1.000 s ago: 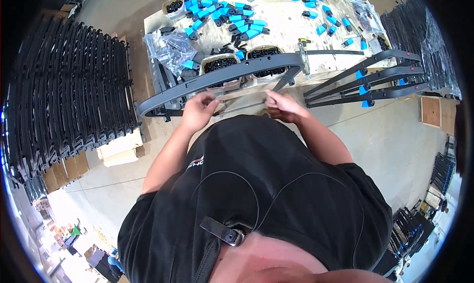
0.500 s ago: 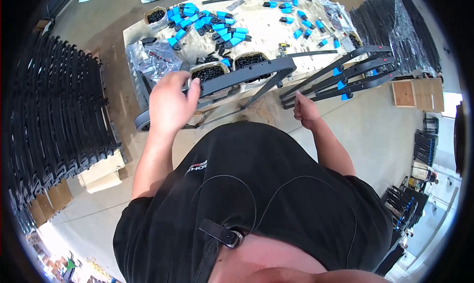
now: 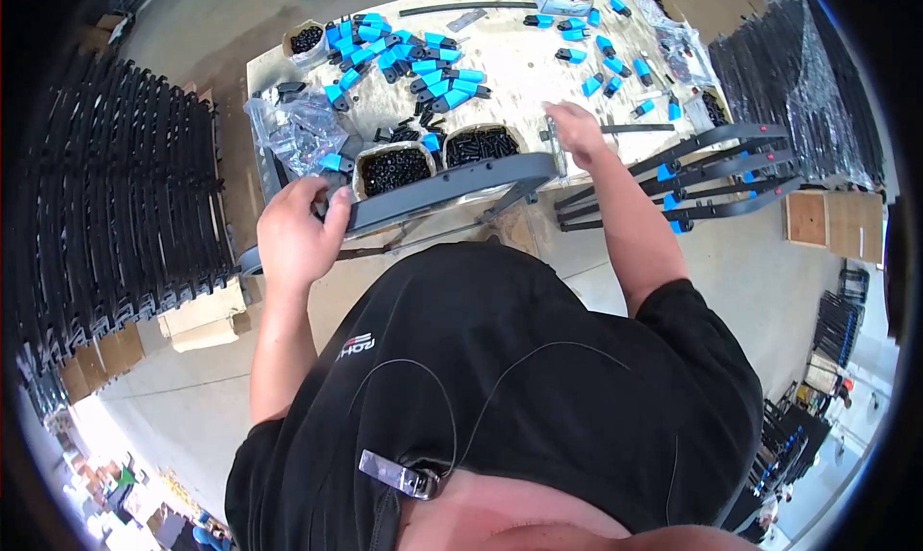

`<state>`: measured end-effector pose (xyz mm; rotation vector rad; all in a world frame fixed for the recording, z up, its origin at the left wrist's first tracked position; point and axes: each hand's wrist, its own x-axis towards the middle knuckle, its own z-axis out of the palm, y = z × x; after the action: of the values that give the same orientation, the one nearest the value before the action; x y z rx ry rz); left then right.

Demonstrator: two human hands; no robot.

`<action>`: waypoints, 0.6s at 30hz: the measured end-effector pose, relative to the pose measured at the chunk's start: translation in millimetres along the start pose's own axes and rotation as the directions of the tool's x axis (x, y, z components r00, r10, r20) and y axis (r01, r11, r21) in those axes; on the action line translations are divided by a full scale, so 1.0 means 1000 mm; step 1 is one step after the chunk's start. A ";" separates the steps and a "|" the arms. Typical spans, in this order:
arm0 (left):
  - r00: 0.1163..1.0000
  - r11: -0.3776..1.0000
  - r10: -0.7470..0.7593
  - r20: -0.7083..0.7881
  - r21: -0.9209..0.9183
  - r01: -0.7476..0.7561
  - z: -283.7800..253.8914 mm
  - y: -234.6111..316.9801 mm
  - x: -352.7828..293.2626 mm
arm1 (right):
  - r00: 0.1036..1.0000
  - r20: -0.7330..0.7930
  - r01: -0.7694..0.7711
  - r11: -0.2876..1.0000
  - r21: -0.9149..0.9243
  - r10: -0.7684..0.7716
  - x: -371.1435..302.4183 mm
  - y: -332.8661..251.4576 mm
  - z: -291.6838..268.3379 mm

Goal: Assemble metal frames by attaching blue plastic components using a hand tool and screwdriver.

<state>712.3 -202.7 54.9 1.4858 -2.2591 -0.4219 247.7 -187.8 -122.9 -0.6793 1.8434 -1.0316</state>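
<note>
My left hand is closed round the left part of a long black bar frame with a rounded right end. The frame lies along the near edge of the table, in front of two bags of small black parts. Over the table, just beyond the frame's rounded end, is my right hand. Its fingers are bent and point left, with a slim, upright metallic piece at them. What exactly the fingers hold is largely hidden.
Blue-and-black fittings lie heaped on the wooden table, with more scattered at the right. Bags of black parts line the near edge. Several black frames with blue fittings lean at the right. Stacked black frames stand left.
My right hand has moved up and left from beside the leaning frames to over the table. My left hand and the black frame have shifted slightly down and left.
</note>
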 end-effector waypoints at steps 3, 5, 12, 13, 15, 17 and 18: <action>0.997 0.996 -0.076 -0.011 0.035 0.077 0.007 0.000 0.002 | 0.976 0.128 0.212 0.881 -0.422 -0.174 0.053 -0.017 0.038; 0.995 0.995 -0.099 0.003 0.012 0.099 0.008 0.006 0.006 | 0.919 0.274 0.394 0.665 -0.634 -0.283 0.078 -0.029 0.060; 0.990 0.990 -0.138 0.011 0.001 0.138 0.015 0.001 0.011 | 0.854 0.505 0.519 0.241 -0.820 -0.121 0.152 -0.054 0.126; 0.992 0.992 -0.130 0.009 -0.010 0.130 0.015 0.001 0.011 | 0.846 0.521 0.532 0.242 -0.811 -0.116 0.159 -0.055 0.131; 0.989 0.989 -0.145 0.004 -0.009 0.145 0.014 0.002 0.012 | 0.849 0.528 0.525 0.168 -0.834 -0.035 0.166 -0.060 0.136; 0.987 0.987 -0.158 -0.004 -0.014 0.158 0.015 0.003 0.011 | 0.858 0.514 0.508 0.178 -0.842 -0.018 0.162 -0.067 0.135; 0.988 0.988 -0.157 -0.012 -0.017 0.156 0.015 0.003 0.010 | 0.876 0.483 0.465 0.237 -0.853 0.022 0.153 -0.075 0.129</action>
<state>699.0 -210.5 45.1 1.6593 -2.1321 -0.4739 295.9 -393.4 -158.0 -1.8063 1.8521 0.3262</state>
